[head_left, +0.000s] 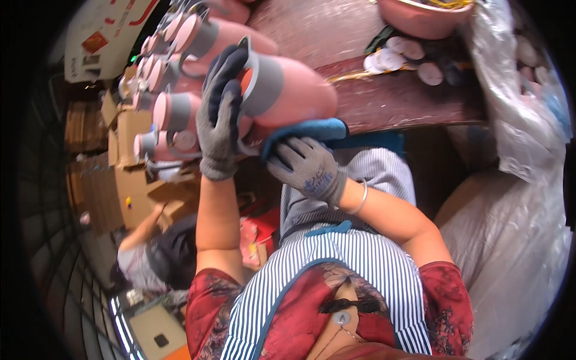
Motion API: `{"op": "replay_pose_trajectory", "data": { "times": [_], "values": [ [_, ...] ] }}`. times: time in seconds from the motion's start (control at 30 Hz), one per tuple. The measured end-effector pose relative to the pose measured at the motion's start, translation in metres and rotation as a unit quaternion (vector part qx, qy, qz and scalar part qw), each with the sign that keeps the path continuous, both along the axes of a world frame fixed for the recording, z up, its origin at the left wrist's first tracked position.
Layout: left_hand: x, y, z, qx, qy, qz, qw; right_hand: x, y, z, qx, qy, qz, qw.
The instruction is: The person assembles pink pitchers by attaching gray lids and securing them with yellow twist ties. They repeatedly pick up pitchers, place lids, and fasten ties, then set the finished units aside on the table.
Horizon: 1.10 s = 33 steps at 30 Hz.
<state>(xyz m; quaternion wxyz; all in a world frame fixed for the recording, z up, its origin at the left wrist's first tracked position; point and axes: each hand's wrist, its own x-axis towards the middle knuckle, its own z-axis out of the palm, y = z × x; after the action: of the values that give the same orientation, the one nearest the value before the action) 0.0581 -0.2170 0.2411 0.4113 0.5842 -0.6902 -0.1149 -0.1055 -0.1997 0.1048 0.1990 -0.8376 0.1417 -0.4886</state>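
A pink jug with a grey collar [300, 90] lies on its side, tilted, at the table's near edge. My left hand [221, 117], in a grey glove with dark fingers, grips the jug at its grey mouth end; part of the grip is hidden behind the glove. A blue cloth [321, 128] lies against the jug's lower side. My right hand [309, 171], also gloved, has its fingers bent over the cloth and holds it; the fingertips are partly covered by it.
Several similar pink jugs [175, 112] crowd the table's left side. Beyond are a pink basin [423, 18] and round pale discs [384, 60] on the dark red table [414, 102]. Clear plastic sheeting [510, 240] hangs at right. Cardboard boxes [135, 135] and another person [156, 258] are at left.
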Motion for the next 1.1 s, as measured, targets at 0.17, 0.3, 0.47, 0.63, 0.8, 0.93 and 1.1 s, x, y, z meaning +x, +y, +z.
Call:
{"op": "replay_pose_trajectory", "data": {
  "times": [0.17,0.3,0.47,0.63,0.8,0.93,1.1],
  "values": [
    [0.003,0.022,-0.014,-0.096,0.086,0.091,0.987,-0.066,-0.023,0.005,0.361,-0.005,0.072,0.93],
    [-0.005,0.068,-0.05,-0.217,0.068,0.216,0.95,-0.059,-0.128,0.063,0.359,-0.075,-0.015,0.93],
    [-0.03,0.093,-0.08,0.009,0.229,0.21,0.95,-0.002,-0.27,0.082,0.189,0.072,-0.115,0.973],
    [-0.02,0.102,-0.09,0.023,0.377,0.164,0.911,-0.023,-0.236,0.103,0.116,0.316,-0.243,0.91],
    [-0.02,0.101,-0.087,0.048,0.418,0.106,0.901,-0.092,-0.19,0.002,-0.002,0.368,-0.305,0.879],
    [-0.018,0.1,-0.088,0.047,0.409,0.082,0.908,-0.1,-0.184,-0.022,0.012,0.189,-0.33,0.925],
    [-0.012,0.099,-0.077,0.102,0.44,0.06,0.89,-0.121,-0.191,-0.012,0.366,-0.072,-0.201,0.906]
  ]
}}
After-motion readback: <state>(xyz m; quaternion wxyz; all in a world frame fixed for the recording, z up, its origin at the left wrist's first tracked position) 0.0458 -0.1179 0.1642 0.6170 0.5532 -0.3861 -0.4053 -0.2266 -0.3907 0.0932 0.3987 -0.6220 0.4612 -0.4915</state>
